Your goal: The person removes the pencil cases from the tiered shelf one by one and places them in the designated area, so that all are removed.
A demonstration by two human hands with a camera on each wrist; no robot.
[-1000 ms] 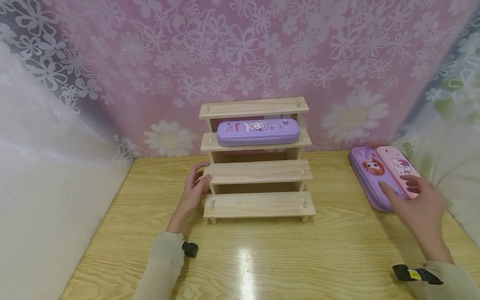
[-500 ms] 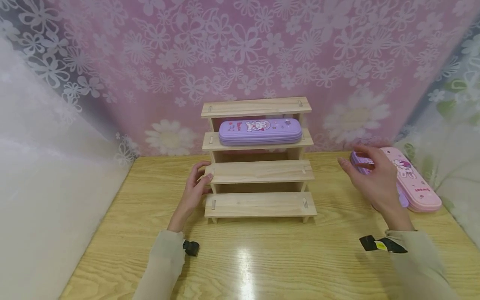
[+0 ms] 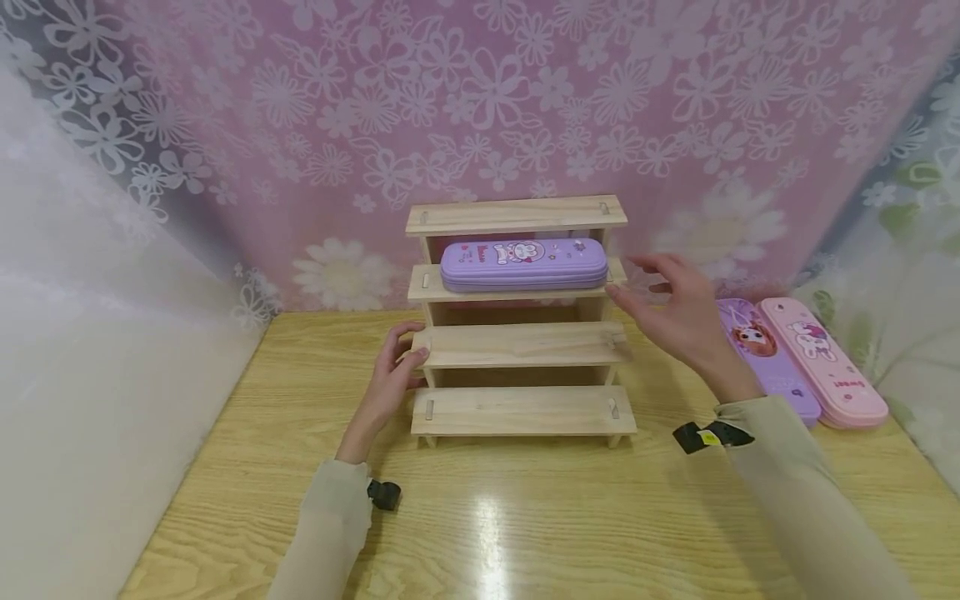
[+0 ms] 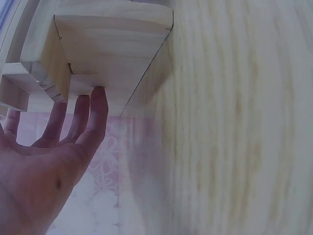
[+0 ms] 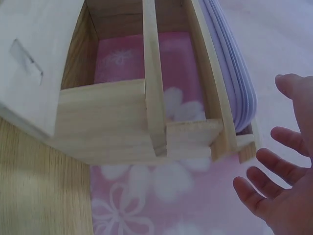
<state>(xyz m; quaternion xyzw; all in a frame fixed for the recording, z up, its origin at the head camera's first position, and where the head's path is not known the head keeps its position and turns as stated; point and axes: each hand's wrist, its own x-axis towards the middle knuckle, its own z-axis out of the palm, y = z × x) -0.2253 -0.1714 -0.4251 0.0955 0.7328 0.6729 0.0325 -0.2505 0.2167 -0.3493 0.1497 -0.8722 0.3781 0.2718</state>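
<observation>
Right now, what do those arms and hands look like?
The person wears long, pale cream sleeves. The left hand and right hand are bare. A small black device sits by the left wrist, and a black strap with a yellow patch by the right.

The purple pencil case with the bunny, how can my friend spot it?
Find the stepped wooden shelf. On its second step from the top lies the purple bunny case. Only it sits up there; the pink case and other purple case lie on the table.
</observation>
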